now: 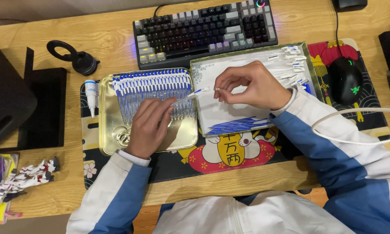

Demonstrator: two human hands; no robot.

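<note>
I count two trays on the worktop [117, 39], side by side and touching. The gold tray [106, 130] on my left holds one long row of clear pens with blue-and-white caps, too tightly packed to count, and a coil of thin springs in its near corner. The white tray [229, 112] on my right holds a loose fan of blue refills [236, 125] near its front edge and about a dozen capped pieces [290, 65] along its far right side.

My left hand [149, 125] rests over the gold tray, fingers closed on one pen [190, 96], which angles up across the seam between the trays. My right hand [253, 84] hovers above the white tray, thumb and forefinger pinching a tiny part just off the pen's tip.

One keyboard [203, 30], one mouse [346, 80] and one small bottle [90, 93] lie around them.
</note>
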